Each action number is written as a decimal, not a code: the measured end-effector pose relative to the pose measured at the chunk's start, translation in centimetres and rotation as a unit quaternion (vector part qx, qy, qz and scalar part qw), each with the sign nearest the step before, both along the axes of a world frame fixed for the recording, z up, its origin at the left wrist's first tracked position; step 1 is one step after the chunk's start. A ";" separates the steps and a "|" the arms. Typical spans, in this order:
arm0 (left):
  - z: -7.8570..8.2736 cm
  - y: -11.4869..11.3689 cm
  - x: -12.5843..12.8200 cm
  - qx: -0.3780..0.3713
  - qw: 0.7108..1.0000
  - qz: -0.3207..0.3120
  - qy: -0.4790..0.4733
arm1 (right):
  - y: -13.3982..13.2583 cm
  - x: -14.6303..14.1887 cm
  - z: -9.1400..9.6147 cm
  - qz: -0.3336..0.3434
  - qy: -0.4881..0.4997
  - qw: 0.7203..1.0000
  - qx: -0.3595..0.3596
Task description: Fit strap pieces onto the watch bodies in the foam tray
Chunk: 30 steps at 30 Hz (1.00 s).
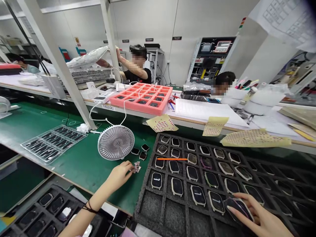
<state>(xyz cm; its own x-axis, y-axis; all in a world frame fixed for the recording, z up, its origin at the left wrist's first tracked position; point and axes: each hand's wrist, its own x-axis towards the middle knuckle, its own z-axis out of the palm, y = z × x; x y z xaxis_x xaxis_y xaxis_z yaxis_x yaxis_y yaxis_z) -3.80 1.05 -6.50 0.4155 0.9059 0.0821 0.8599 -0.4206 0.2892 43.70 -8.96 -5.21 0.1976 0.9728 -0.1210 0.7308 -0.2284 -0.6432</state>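
My right hand (261, 214) grips a smartwatch case (240, 209) with a dark face and a purplish rim, above the near right part of a dark foam tray (150, 197). Rows of similar watches without straps lie in the tray's compartments; some screens show white lettering. On the green mat, my left hand (120, 176) has its bent fingers closed at the edge of a small heap of tiny paper labels (136, 167). Exactly what its fingertips pinch is partly hidden. Just behind the heap lie three small dark watch faces (142, 155).
A white desk fan (116, 143) stands behind my left hand. An orange stick (172, 159) lies across the tray. Clear plastic trays (53, 143) lie at left, another foam tray (49, 214) below. On the shelf sits a pink foam tray (140, 98); two people are beyond.
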 end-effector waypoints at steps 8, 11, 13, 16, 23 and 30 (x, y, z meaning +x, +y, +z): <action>-0.9 1.5 2.6 0.024 0.988 -0.040 0.148 | 0.0 -1.9 0.7 -0.009 0.020 1.000 -0.017; -1.6 1.8 2.9 0.042 0.983 -0.051 0.169 | -0.1 -1.8 1.1 -0.037 0.077 0.996 -0.015; -2.1 1.9 2.9 0.058 0.979 -0.066 0.183 | -0.2 -1.9 1.9 -0.070 0.147 0.987 -0.015; -2.5 2.0 2.7 0.079 0.973 -0.099 0.195 | -0.2 -2.6 3.4 -0.106 0.320 0.941 -0.038; -2.2 1.5 2.2 0.125 0.963 -0.132 0.200 | 0.8 -5.9 5.8 -0.091 0.572 0.814 -0.048; -1.2 1.6 1.8 0.154 0.986 -0.024 -0.055 | 2.3 -9.4 7.3 -0.038 0.634 0.768 -0.080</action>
<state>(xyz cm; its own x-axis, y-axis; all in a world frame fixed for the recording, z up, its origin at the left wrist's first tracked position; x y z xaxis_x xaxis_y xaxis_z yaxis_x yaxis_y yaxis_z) -1.97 2.61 -7.69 0.4295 0.8108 0.3976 0.8077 -0.5419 0.2324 34.35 -6.61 2.07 -0.1220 0.9172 -0.3794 -0.4807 -0.3890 -0.7859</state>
